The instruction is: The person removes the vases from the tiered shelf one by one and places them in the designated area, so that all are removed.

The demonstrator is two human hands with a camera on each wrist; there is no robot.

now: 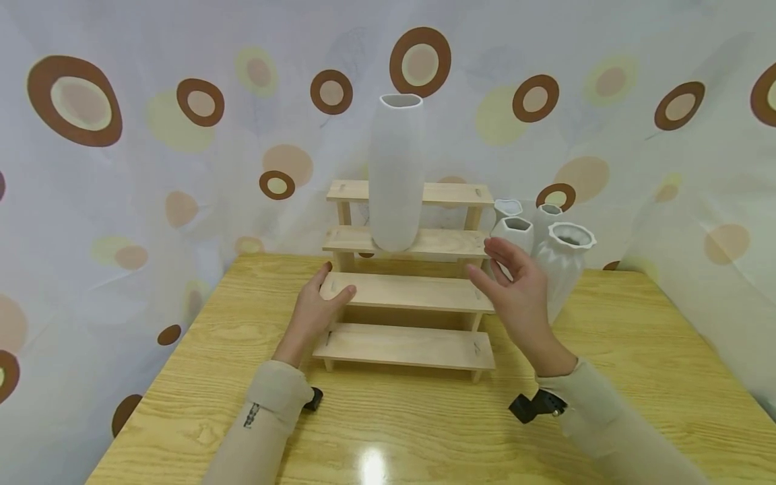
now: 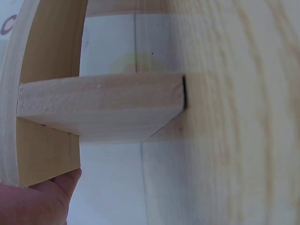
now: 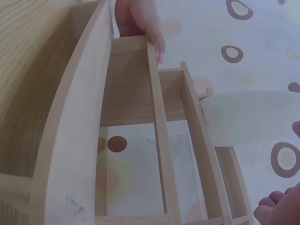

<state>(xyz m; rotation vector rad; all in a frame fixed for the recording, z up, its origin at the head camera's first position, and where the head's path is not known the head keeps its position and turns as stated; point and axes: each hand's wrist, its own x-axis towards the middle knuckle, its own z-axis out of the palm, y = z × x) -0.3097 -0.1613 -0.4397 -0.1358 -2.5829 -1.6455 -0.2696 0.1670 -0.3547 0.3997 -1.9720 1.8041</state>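
Observation:
A stepped wooden stand (image 1: 418, 292) with several shelves stands on the table. My left hand (image 1: 315, 306) grips the left end of its second shelf from the bottom, thumb over the top; in the right wrist view the left hand (image 3: 140, 18) is at the shelf's end. The tall white vase (image 1: 397, 172) stands upright one shelf higher and shows sideways in the right wrist view. My right hand (image 1: 515, 289) holds nothing, raised beside the stand's right end with fingers and thumb loosely bent and apart. In the left wrist view a wooden support (image 2: 101, 101) is close up.
Several white vases stand behind and beside my right hand, among them a fluted vase (image 1: 560, 266) with a frilled rim and a vase with an angular mouth (image 1: 515, 232). The wood-grain table (image 1: 394, 424) meets a patterned cloth backdrop (image 1: 242, 148) behind the stand.

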